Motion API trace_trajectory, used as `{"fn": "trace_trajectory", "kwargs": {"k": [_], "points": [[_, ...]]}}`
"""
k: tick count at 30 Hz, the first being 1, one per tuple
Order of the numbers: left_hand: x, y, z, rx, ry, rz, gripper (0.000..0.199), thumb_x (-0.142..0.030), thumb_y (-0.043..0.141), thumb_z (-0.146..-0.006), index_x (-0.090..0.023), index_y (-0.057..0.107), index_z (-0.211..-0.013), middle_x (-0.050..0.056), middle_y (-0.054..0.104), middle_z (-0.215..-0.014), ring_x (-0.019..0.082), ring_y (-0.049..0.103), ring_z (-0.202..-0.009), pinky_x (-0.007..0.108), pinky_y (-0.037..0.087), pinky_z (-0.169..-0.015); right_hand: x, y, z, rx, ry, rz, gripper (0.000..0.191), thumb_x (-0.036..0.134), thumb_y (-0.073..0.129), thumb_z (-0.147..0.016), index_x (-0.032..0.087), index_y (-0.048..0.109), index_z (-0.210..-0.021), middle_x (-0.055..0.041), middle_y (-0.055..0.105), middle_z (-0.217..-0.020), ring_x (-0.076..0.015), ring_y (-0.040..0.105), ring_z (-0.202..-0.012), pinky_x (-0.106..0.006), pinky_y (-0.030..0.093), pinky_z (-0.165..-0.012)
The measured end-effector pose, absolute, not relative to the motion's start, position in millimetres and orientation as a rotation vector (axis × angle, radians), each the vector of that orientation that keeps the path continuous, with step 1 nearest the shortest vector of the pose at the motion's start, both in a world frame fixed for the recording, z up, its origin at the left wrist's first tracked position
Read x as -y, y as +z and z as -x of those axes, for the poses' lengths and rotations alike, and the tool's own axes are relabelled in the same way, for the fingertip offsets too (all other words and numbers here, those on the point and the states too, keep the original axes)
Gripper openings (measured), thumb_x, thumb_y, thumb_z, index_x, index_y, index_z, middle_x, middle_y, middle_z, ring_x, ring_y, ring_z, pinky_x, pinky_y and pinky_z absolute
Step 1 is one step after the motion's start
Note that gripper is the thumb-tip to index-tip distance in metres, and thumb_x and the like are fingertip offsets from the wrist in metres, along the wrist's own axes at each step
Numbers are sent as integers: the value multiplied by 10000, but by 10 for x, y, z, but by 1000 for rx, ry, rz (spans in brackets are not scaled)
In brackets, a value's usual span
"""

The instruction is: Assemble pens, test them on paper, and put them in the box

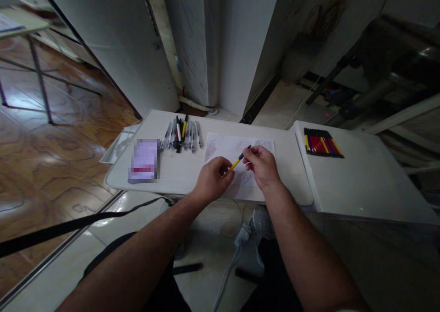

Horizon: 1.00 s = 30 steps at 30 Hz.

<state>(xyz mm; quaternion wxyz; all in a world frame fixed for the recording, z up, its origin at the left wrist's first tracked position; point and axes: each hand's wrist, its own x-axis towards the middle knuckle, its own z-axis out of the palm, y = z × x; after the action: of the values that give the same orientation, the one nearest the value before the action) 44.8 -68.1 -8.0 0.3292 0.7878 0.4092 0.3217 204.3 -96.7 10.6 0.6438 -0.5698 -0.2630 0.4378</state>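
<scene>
Between my two hands is a yellow pen (236,162) with a black tip section, slanting up to the right. My left hand (215,177) is closed on its yellow lower end. The fingers of my right hand (261,165) pinch it near the black upper end. Beneath both hands lies a white sheet of paper (216,142) with scribbled marks in several places. To the left, a loose group of pens (182,133) lies on the white table (178,174); most are clear, with some black, white and yellow ones among them.
A blurred-out purple packet (144,158) lies on the table's left side. On a second white surface (357,183) at the right, a row of black-capped coloured pens (323,143) lies side by side. A white cable (227,270) with a power strip runs over the floor below.
</scene>
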Motion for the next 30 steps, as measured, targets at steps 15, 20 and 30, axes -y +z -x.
{"fn": "trace_trajectory", "kwargs": {"k": [15,20,30], "points": [[701,-64,-439,-980,823,-2112,81,-192,598,-796,-175,658,-847,9,666,-744,115,561,-622,237,422,-580,971,97,-2063,646,973,1277,277,348,805,-625,184,601,-715,32,602,-613,-95,543,-550,-198,361,-434],[703,-26,-452,-992,767,-2036,151,-197,558,-810,-165,694,-866,15,694,-751,119,571,-617,233,422,-573,970,102,-2065,658,981,1265,257,352,794,-638,179,625,-724,24,610,-637,-98,547,-573,-199,358,-439],[676,-41,-459,-968,680,-1984,233,-216,507,-837,-174,712,-939,2,698,-762,121,572,-623,235,426,-597,983,160,-2052,728,1048,1247,236,317,678,-695,199,693,-899,-17,699,-865,-113,578,-705,-184,383,-472]]}}
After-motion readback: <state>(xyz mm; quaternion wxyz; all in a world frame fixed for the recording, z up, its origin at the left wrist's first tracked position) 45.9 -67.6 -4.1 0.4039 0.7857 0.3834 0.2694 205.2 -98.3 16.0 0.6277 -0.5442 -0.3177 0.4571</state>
